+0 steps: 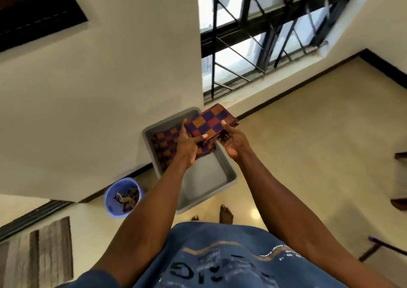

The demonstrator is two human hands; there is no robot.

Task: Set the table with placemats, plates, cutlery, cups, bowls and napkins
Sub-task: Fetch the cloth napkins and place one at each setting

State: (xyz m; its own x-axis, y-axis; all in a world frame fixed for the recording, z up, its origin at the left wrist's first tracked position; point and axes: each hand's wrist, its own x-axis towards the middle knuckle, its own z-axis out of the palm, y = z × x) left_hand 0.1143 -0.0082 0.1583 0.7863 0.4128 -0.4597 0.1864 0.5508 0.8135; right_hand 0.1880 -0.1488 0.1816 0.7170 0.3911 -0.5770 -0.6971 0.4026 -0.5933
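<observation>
Head view, hands: we are counting two, both raised over the grey tub [229, 178] on the floor.
Left hand [187, 144]: we are seeing its thumb lying on top of the folded checked cloth [209, 122] and its fingers curling beneath, so it is gripping the near left edge.
Right hand [233, 142]: we are seeing it pinching the cloth's right edge, thumb tip pressing on top, fingers tucked under.
Folded checked cloth: one in the hands, in purple, orange and red squares; we are watching it being held flat above the tub's far right corner, clear of the floor. Whether it is a placemat or a napkin we cannot tell.
Cloth in the tub [164, 146]: at least one more of the same check is lying in the far half; how many layers, we cannot tell.
Grey tub: one, rectangular, sitting against the wall below the window [264, 34]; its near half is showing bare grey floor.
Blue bucket [122, 197]: one, standing just left of the tub, with dark scraps inside.
Striped mat [44, 248]: one, lying at lower left.
Bare feet [225, 214]: we are glimpsing two, near the tub's close end.
</observation>
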